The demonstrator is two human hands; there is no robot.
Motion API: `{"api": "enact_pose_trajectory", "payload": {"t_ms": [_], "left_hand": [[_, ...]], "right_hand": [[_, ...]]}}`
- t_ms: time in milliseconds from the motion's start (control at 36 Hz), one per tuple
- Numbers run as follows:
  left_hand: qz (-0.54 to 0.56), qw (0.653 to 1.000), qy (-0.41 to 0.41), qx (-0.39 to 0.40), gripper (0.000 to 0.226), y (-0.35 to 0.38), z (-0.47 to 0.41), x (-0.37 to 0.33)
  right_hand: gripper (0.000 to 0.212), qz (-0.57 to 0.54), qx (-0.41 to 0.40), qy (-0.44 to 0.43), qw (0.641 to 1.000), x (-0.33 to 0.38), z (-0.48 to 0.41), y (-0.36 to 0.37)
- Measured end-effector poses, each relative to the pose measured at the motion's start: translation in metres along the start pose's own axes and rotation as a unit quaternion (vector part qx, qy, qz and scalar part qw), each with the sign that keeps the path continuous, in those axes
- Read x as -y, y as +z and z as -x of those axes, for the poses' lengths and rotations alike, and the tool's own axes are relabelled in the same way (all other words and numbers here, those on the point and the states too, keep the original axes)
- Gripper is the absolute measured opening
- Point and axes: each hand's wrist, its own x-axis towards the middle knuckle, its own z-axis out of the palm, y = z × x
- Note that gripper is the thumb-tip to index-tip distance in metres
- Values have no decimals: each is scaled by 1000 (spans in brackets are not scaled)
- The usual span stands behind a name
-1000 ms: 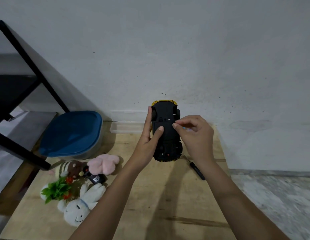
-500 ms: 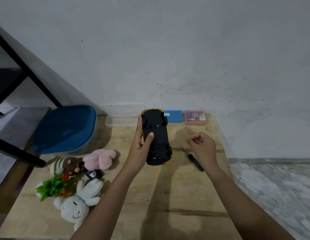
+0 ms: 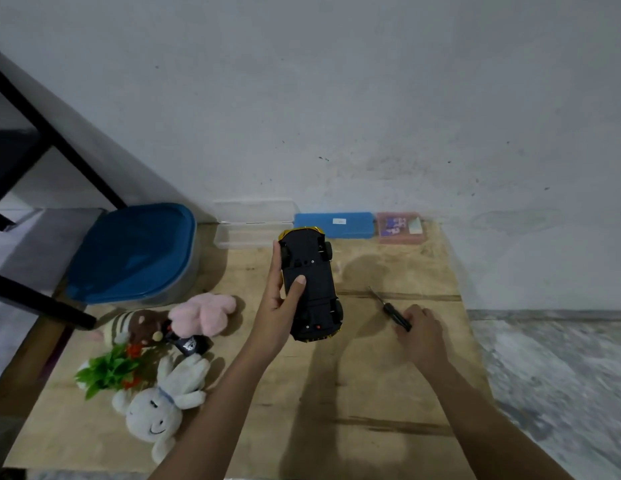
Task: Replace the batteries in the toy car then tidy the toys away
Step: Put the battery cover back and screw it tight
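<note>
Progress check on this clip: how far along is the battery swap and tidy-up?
Done: nothing plainly; the underside of the toy car looks closed, and whether its batteries are new cannot be told. In hand: the left hand holds it belly-up, and the right hand grips the screwdriver lying on the board. Left: tidying, since the white plush rabbit and pink plush lie loose beside the blue-lidded box.

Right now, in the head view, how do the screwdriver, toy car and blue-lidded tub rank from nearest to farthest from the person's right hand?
From the right hand:
1. Screwdriver: right at the hand, gripped at its handle.
2. Toy car: to the left, held up by the left hand.
3. Blue-lidded tub: far left, at the back.
</note>
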Motion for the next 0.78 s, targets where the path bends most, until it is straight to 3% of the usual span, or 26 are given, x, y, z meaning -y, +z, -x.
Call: {"api": "enact_pose_trajectory", "payload": {"t_ms": [83, 222, 389, 500, 694, 778], "left_hand": [[1, 1000, 10, -5, 64, -1, -4, -7], [9, 999, 31, -23, 64, -1, -15, -27], [19, 996, 76, -49, 64, 3, -23, -52], [-1, 993, 104, -52, 64, 8, -25, -67], [-50, 988, 138, -49, 64, 11, -30, -77], [-67, 988, 132, -46, 66, 11, -31, -76]], "right_hand": [[14, -123, 14, 13, 992, 12, -7, -7], [16, -312, -62, -41, 947, 66, -8, -55], [12, -522, -97, -171, 830, 143, 11, -133], [5, -532, -119, -276, 792, 179, 34, -162], [16, -451, -150, -364, 801, 198, 49, -160], [7, -431, -151, -376, 806, 198, 48, -155]]}}
